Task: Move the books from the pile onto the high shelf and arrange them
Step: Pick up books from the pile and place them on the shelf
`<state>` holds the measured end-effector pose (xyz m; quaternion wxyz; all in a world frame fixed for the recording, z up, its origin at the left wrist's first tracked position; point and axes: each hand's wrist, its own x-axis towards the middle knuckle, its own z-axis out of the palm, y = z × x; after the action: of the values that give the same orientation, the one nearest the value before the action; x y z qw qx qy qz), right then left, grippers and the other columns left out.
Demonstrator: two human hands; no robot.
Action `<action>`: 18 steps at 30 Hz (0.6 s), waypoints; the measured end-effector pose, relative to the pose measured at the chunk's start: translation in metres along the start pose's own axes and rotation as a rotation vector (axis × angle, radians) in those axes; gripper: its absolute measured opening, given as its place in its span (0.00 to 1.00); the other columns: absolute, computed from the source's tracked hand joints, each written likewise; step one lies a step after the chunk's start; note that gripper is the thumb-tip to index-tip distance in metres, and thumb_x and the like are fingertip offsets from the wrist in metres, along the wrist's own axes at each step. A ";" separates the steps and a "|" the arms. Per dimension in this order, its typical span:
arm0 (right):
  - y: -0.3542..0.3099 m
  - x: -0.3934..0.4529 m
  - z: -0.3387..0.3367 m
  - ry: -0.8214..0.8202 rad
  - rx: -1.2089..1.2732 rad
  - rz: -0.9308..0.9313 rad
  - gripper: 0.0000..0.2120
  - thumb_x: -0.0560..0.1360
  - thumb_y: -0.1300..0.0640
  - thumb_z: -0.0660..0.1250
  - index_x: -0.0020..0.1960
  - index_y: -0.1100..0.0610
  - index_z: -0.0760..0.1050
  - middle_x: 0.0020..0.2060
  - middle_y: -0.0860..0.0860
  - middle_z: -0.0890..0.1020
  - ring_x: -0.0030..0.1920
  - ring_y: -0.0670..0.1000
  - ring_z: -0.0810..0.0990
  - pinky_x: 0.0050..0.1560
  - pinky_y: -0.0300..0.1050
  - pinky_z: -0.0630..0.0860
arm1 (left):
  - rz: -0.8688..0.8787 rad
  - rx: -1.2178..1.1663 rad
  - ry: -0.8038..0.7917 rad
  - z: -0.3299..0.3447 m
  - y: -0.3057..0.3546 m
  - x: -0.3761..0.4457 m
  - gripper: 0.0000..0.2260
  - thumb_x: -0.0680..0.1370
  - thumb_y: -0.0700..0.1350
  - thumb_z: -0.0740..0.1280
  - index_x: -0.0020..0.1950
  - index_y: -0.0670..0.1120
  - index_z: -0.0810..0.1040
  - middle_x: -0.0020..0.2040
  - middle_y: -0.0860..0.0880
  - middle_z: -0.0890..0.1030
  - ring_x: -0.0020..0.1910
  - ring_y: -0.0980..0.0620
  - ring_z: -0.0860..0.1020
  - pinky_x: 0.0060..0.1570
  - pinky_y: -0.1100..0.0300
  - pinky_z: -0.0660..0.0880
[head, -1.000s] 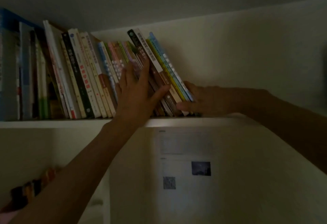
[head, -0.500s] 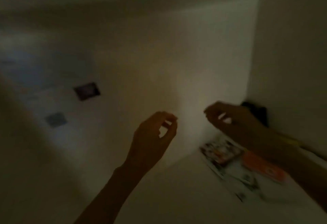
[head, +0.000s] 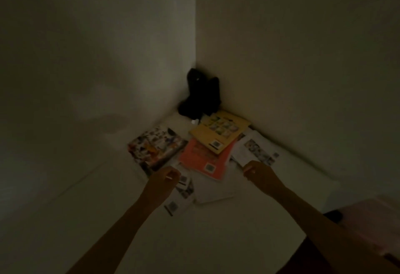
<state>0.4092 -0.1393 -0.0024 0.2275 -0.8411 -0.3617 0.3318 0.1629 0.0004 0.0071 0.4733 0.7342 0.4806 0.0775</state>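
A loose pile of books lies flat on a white surface (head: 216, 241) in the room's corner. A yellow book (head: 218, 132) rests on an orange book (head: 203, 159). To their left is a book with a colourful picture cover (head: 157, 148), to their right a white book (head: 255, 149), and in front more white books (head: 184, 191). My left hand (head: 161, 184) hovers over the front white books, fingers loosely curled and holding nothing. My right hand (head: 258, 173) hovers at the near edge of the right white book, also holding nothing. The high shelf is out of view.
A dark, soft-looking object (head: 200, 94) stands in the corner where the two pale walls meet, just behind the pile. A pinkish surface (head: 372, 226) shows at the lower right edge. The scene is dim.
A second ago both hands were pressing the leaning books on the high shelf. My view has since dropped to the pile in the corner, and both hands have come down over it.
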 end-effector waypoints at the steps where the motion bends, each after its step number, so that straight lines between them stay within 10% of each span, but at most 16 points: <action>1: 0.007 0.012 -0.003 -0.010 0.087 0.067 0.05 0.76 0.66 0.62 0.48 0.62 0.77 0.47 0.59 0.80 0.45 0.54 0.78 0.42 0.40 0.70 | -0.018 -0.038 -0.008 0.012 0.007 0.015 0.06 0.78 0.42 0.64 0.42 0.47 0.76 0.40 0.50 0.78 0.38 0.55 0.78 0.39 0.62 0.73; 8: 0.001 0.096 0.003 -0.004 0.754 0.440 0.10 0.77 0.62 0.64 0.36 0.59 0.73 0.36 0.56 0.78 0.35 0.51 0.76 0.40 0.44 0.75 | -0.025 -0.285 -0.034 0.061 0.035 0.093 0.09 0.79 0.33 0.58 0.52 0.41 0.76 0.56 0.37 0.79 0.41 0.54 0.81 0.38 0.64 0.79; 10: -0.010 0.112 0.012 0.009 0.803 0.478 0.12 0.76 0.64 0.64 0.34 0.60 0.72 0.33 0.57 0.76 0.32 0.53 0.74 0.40 0.48 0.75 | 0.034 -0.250 -0.026 0.070 0.040 0.110 0.08 0.78 0.41 0.62 0.54 0.46 0.79 0.54 0.47 0.81 0.46 0.54 0.82 0.45 0.58 0.80; 13: -0.014 0.127 0.025 0.019 0.872 0.549 0.14 0.76 0.67 0.62 0.31 0.62 0.70 0.27 0.57 0.70 0.27 0.53 0.69 0.31 0.46 0.68 | 0.136 0.197 -0.114 0.086 0.043 0.140 0.23 0.75 0.52 0.67 0.68 0.48 0.71 0.72 0.47 0.66 0.71 0.46 0.65 0.70 0.47 0.62; 18: -0.011 0.138 0.036 0.009 0.792 0.558 0.18 0.75 0.68 0.62 0.28 0.59 0.69 0.27 0.56 0.70 0.27 0.54 0.68 0.33 0.47 0.70 | 0.193 0.665 -0.158 0.110 0.041 0.164 0.32 0.79 0.58 0.56 0.77 0.47 0.45 0.77 0.46 0.43 0.76 0.46 0.44 0.74 0.50 0.48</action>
<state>0.4499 -0.0226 -0.0740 0.4341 -0.7562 0.0327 0.4885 0.3374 0.0557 -0.0769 0.2348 0.8938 0.3699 -0.0958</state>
